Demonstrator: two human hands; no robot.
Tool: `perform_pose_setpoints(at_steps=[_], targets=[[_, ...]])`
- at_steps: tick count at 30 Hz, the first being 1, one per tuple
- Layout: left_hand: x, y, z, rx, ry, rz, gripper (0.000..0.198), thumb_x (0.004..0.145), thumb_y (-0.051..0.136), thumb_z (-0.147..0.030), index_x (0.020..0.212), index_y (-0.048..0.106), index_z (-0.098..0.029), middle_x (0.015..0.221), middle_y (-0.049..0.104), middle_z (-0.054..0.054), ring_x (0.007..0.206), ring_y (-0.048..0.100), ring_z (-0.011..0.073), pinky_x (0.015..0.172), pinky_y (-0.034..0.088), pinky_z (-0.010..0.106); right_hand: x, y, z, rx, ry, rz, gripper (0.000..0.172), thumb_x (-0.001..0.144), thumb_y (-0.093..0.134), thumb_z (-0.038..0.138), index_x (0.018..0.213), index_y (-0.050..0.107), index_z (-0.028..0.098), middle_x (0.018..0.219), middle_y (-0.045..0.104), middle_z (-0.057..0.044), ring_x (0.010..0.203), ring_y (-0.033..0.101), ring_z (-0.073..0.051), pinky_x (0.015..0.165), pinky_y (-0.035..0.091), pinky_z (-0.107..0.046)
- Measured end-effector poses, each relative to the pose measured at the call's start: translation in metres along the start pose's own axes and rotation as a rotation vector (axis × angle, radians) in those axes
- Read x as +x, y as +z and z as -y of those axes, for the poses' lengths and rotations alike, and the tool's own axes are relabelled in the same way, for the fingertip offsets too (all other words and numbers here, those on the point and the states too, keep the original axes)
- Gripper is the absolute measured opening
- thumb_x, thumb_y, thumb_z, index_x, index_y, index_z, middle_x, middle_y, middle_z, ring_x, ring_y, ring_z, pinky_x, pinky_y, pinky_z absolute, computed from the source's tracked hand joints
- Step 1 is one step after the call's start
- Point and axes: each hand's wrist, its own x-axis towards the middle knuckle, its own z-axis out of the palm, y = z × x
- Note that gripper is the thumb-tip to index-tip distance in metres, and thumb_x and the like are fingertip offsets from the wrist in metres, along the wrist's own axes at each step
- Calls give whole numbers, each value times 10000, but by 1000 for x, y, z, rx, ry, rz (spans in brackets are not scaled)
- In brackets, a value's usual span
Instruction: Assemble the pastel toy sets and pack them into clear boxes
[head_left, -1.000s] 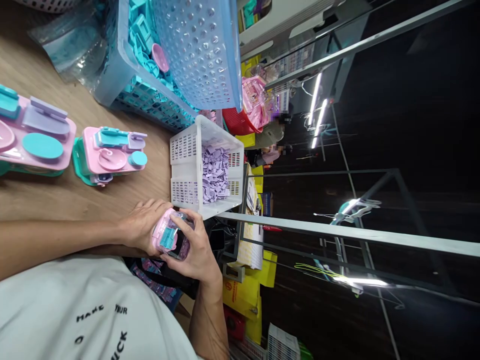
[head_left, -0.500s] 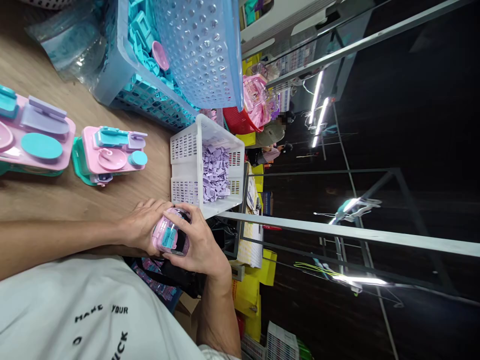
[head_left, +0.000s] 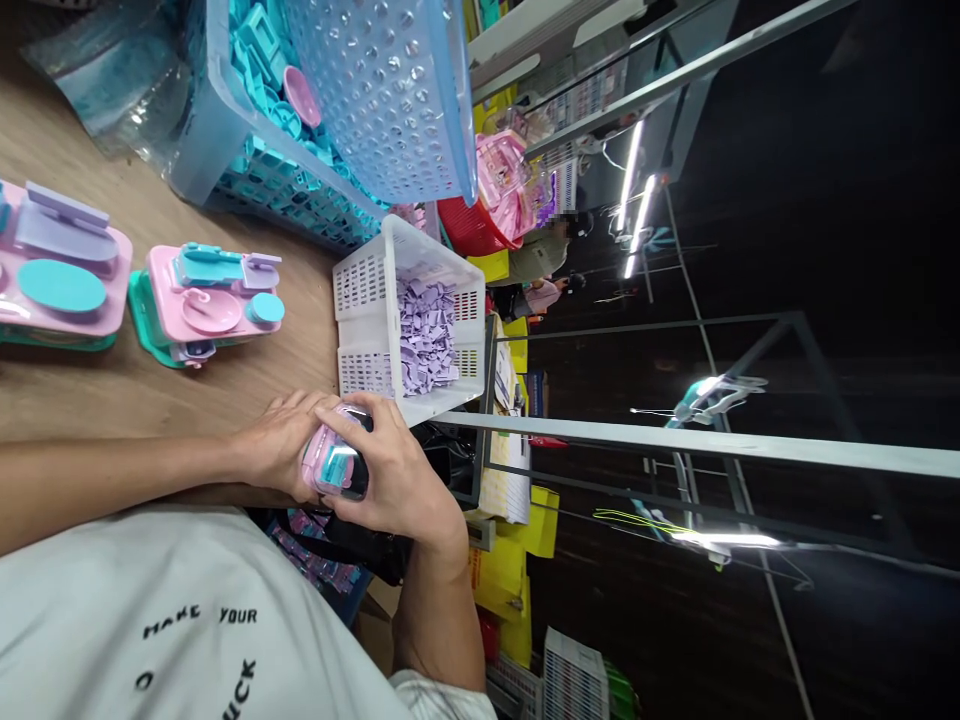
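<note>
Being gripped by the curled left hand (head_left: 279, 455) and right hand (head_left: 401, 485) at the table (head_left: 225, 400) edge, the pink toy part (head_left: 330, 468) can be dropped if it is pressed askew.

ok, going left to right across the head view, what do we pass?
Pink toy tray → pink-and-teal toy set → small pink toy gripped by left hand and right hand → fluorescent tubes. Left out: blue crate and white basket, which overlap these.
</note>
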Motion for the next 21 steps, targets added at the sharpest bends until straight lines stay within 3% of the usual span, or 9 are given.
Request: perform_pose_setpoints(at_steps=[7, 10, 13, 21], targets=[[1, -3, -2, 39, -17, 50, 873, 566, 840, -394, 1310, 415, -229, 1293, 557, 118, 1154, 536, 356, 931, 442, 450, -26, 42, -21, 206, 28, -247, 962, 670, 896, 383, 1515, 441, 307, 1453, 387, -123, 1400, 469, -327, 1171, 455, -528], [1, -4, -3, 48, -11, 52, 854, 562, 849, -403, 1283, 425, -232, 1293, 552, 113, 1153, 529, 353, 923, 442, 440, -32, 55, -30, 240, 36, -279, 968, 654, 909, 384, 1501, 447, 307, 1464, 371, -124, 1417, 463, -333, 1182, 446, -535], [1, -4, -3, 45, 3, 31, 840, 584, 855, -457, 1270, 426, -233, 1275, 555, 107, 1143, 533, 342, 933, 442, 439, -30, 49, -31, 241, 0, -238, 925, 673, 895, 354, 1492, 466, 313, 1461, 381, -119, 1413, 464, -324, 1189, 442, -527], [1, -1, -1, 23, 8, 9, 994, 579, 863, -453, 1404, 344, -255, 1343, 533, 111, 1202, 526, 352, 1001, 432, 471, -8, 6, -10, 95, -11, -38, 864, 686, 842, 262, 1485, 514, 290, 1432, 438, -128, 1364, 475, -323, 1145, 484, -521]])
